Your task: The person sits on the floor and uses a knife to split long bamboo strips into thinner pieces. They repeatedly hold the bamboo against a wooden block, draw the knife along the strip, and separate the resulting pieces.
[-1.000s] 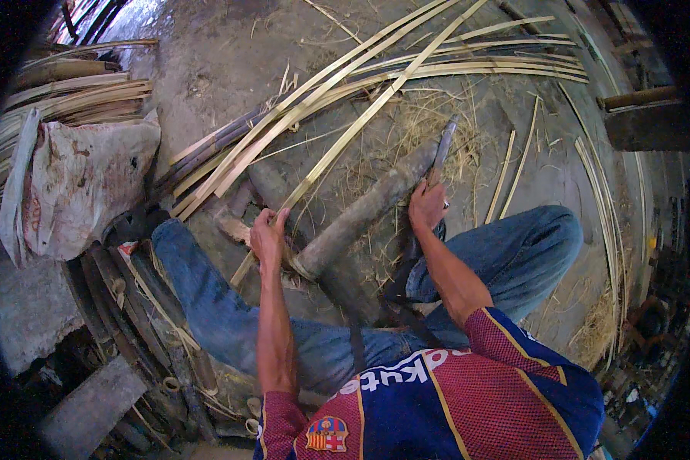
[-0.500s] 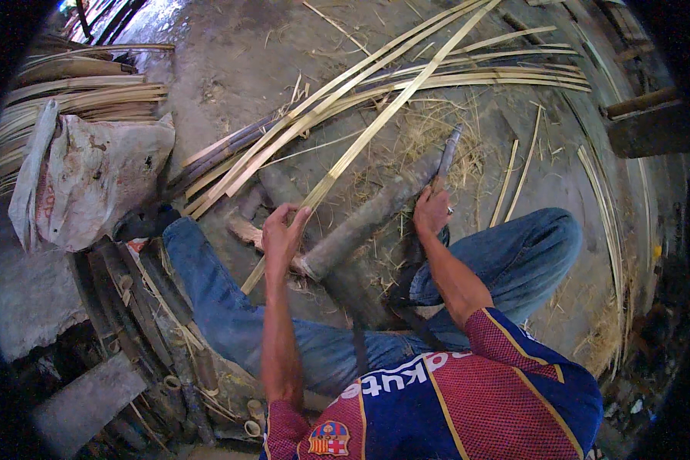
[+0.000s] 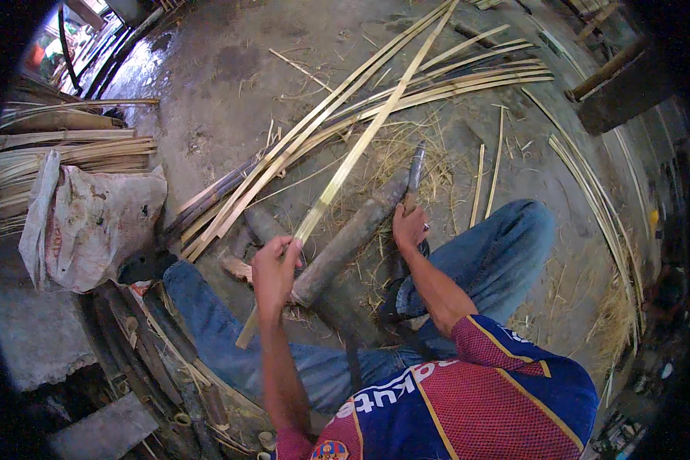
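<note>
My left hand (image 3: 274,270) is closed, its fingers pinching a long pale bamboo strip (image 3: 337,178). The strip slants from a short tail below that hand up to the far side of the floor. A thick round log (image 3: 353,239) lies diagonally between my legs, its near end beside my left hand. In my closed right hand (image 3: 411,228) is a knife (image 3: 416,167), gripped by the handle. Its dark blade points away from me near the far end of the log, apart from the strip.
More bamboo strips (image 3: 468,83) lie across the floor ahead, with thin shavings (image 3: 437,172) around them. A stained whitish sack (image 3: 103,222) sits at the left by stacked strips (image 3: 92,157). Dark bamboo poles (image 3: 142,345) lie at lower left. Several long strips (image 3: 590,207) run along the right.
The whole view has shifted, so most things appear lower and further left. My left fingers are curled more tightly on the strip. The knife stays in my right hand.
</note>
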### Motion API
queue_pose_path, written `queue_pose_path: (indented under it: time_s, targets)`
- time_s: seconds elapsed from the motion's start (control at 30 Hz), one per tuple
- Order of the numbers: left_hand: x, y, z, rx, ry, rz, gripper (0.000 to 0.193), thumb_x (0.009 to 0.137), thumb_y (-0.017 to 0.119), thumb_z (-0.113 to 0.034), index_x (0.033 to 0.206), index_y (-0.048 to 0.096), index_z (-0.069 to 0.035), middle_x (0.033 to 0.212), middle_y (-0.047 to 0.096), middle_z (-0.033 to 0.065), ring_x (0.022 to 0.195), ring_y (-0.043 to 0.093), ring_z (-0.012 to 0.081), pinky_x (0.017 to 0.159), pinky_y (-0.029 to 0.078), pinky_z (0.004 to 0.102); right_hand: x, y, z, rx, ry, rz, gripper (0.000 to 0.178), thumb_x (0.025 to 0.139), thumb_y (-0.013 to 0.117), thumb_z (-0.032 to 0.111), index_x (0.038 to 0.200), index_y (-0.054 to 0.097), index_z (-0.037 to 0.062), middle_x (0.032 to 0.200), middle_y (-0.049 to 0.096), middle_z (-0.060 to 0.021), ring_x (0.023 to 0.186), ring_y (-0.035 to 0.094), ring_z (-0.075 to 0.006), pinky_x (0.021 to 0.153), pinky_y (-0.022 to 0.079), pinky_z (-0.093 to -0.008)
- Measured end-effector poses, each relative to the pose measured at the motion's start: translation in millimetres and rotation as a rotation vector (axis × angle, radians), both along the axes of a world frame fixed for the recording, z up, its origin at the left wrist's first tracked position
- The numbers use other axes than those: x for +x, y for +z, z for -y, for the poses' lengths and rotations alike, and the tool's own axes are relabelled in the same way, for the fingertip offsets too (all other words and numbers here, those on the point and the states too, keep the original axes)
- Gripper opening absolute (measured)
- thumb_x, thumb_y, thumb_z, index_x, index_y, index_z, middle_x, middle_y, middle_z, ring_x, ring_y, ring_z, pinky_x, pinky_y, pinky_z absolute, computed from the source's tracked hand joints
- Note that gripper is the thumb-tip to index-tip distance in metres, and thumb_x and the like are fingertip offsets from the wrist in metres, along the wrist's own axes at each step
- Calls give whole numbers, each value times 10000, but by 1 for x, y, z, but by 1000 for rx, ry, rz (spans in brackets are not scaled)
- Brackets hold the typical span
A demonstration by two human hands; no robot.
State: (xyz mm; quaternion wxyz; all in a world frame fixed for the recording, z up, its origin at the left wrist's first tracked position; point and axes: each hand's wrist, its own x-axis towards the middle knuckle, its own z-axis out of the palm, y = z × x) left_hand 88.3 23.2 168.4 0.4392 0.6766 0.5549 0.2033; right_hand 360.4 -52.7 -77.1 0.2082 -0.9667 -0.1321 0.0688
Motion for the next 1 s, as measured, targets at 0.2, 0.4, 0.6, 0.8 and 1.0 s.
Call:
queue_pose_path:
  time_s: [0.2, 0.4, 0.6, 0.8, 1.0]
  targets:
    - [-25, 19, 76, -127, 75, 65, 235, 924, 649, -199, 972, 675, 31, 734, 650, 46, 660, 600, 99, 609, 461, 259, 28, 33, -12, 769, -90, -400, 655, 939, 436, 628, 1199, 564, 40, 1050, 646, -135, 980, 621, -301, 840, 458, -440]
    - [-64, 9, 142, -265, 161, 70, 231, 935, 647, -207, 992, 669, 16, 761, 653, 44, 646, 597, 95, 576, 466, 251, 18, 127, -40, 1085, -13, -1150, 486, 998, 439, 513, 1071, 617, 67, 941, 692, -91, 805, 632, -185, 742, 507, -355]
    - [-82, -4, 163, -400, 54, 86, 263, 949, 631, -223, 1100, 635, -7, 814, 693, 69, 646, 597, 98, 590, 489, 254, 15, 80, -27, 1062, 184, -1258, 199, 973, 585, 255, 1051, 595, 72, 985, 709, -65, 805, 641, -170, 695, 527, -332]
    - [-49, -20, 131, -386, 17, 230, 331, 947, 637, -214, 1164, 620, 36, 828, 701, 75, 672, 627, 119, 626, 499, 251, -3, 69, -16, 928, 171, -1232, 242, 956, 612, 319, 1027, 639, 89, 910, 630, -28, 804, 599, -139, 596, 507, -300]
    - [-43, -28, 118, -442, 58, 202, 277, 940, 647, -206, 1015, 683, 58, 801, 695, 82, 676, 637, 116, 627, 488, 234, -24, 90, -5, 888, 182, -1309, 178, 944, 646, 324, 946, 619, 148, 795, 576, 47, 689, 546, -95, 620, 500, -294]
